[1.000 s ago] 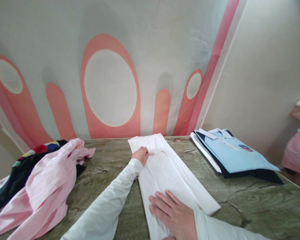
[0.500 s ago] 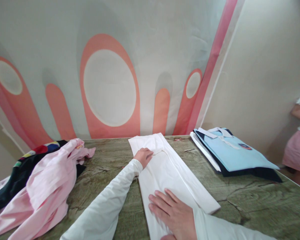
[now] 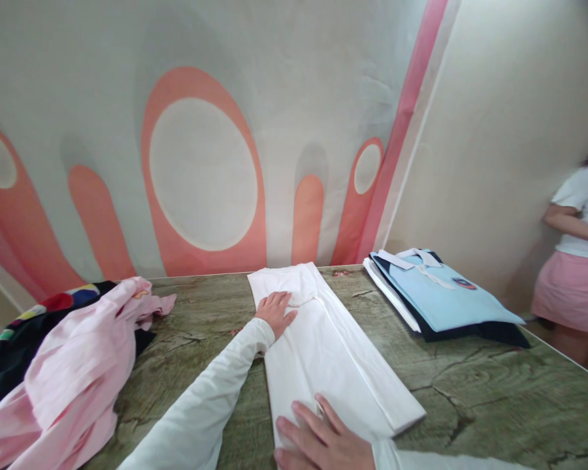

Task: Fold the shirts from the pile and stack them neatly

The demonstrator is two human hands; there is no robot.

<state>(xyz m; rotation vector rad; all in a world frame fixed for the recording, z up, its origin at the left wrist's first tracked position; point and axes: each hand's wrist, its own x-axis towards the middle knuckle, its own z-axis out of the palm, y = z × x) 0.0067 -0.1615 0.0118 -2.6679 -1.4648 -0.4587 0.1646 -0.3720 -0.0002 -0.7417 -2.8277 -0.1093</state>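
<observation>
A white garment (image 3: 329, 352), folded into a long narrow strip, lies down the middle of the green wood-grain table (image 3: 470, 385). My left hand (image 3: 276, 310) rests flat on its far end near the collar, fingers stretched out. My right hand (image 3: 318, 440) lies flat on the near end of the strip, fingers spread, at the bottom edge of the view. Both arms wear pale long sleeves. Neither hand grips anything.
A heap of loose clothes sits at the left: a pink shirt (image 3: 63, 378) over a dark multicoloured garment (image 3: 19, 329). A stack of folded shirts, light blue (image 3: 443, 294) on top, lies at the back right. Another person (image 3: 581, 248) in a pink skirt stands beyond the table's right edge.
My left hand has opened from a loose curl and now lies flat on the garment. My right hand has slid nearer to me. The view has shifted slightly right.
</observation>
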